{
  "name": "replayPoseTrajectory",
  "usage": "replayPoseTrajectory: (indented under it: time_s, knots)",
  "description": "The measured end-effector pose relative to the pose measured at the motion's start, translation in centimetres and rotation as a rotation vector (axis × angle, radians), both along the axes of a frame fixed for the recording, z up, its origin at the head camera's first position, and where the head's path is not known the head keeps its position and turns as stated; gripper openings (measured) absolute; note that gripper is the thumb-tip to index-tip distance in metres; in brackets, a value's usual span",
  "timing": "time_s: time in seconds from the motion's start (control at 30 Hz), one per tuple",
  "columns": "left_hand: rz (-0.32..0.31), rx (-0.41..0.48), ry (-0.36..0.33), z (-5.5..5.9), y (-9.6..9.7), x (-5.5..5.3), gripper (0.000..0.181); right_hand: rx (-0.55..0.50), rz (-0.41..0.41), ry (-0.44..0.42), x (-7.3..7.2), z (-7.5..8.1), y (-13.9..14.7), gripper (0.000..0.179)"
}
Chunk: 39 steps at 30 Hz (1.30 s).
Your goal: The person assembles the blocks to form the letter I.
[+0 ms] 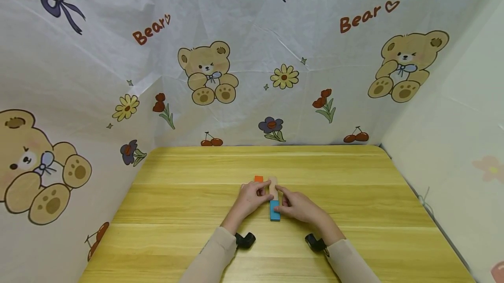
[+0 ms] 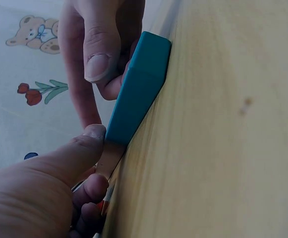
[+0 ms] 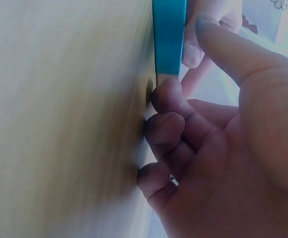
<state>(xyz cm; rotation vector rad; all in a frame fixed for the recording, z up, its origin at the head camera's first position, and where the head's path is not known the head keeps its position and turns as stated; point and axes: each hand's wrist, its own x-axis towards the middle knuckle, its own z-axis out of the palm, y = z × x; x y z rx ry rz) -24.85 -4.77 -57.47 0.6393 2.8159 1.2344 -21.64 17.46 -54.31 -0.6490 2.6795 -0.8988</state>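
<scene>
A bare wooden block and a blue block lie end to end on the table, the wooden one farther away. My left hand is at the wooden block's left side, forefinger touching near its far end and thumb near the joint with the blue block. From the right, my right hand reaches its forefinger to the wooden block's edge, while its thumb overlaps the blue block in the head view. In the right wrist view the other fingers curl low by the tabletop. Just beyond my left hand lies an orange block, partly hidden.
The blocks lie on a wood-grain table. Behind it hangs a white cloth printed with bears and flowers, which continues along the left. A pale wall borders the right side, with a thin cord near the edge.
</scene>
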Motion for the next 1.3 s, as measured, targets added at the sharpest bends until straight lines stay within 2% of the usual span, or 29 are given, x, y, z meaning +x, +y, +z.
replayPoseTrajectory:
  time_s: [0.4,0.73,1.3]
  knots:
    - [-0.013,-0.001,-0.026,0.03,0.03,0.15,0.053,-0.004,0.036,0.030,0.11,0.09,0.18,0.079]
    - [-0.025,-0.013,-0.018,-0.01,-0.05,-0.02,0.054,-0.007,0.033,0.012,0.23,0.38,0.07,0.078]
    - [-0.039,-0.009,-0.041,-0.09,-0.12,-0.04,0.054,0.001,0.017,-0.011,0.29,0.49,-0.04,0.079]
